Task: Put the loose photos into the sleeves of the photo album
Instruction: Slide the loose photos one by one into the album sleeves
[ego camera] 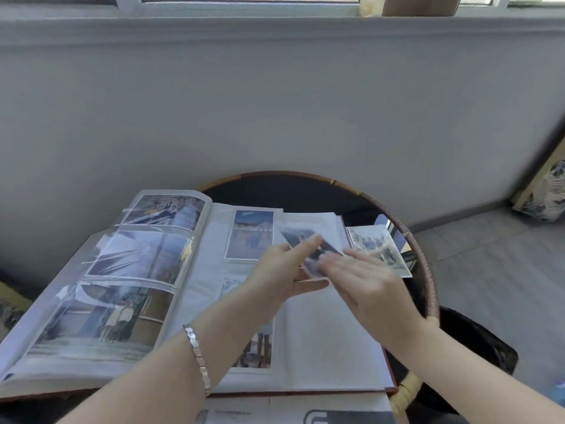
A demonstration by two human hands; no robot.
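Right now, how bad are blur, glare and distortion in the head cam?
Head view: motion blur smears the right hand and the photo pinched by the left hand; glare streaks cross the plastic sleeves of the album's left page; head view, edges: the wide lens bows the window sill; daylight is soft, no hard shadows.

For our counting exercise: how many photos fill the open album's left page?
3, stacked in one column: top colour photo, middle colour photo, bottom colour photo; none appears hidden.
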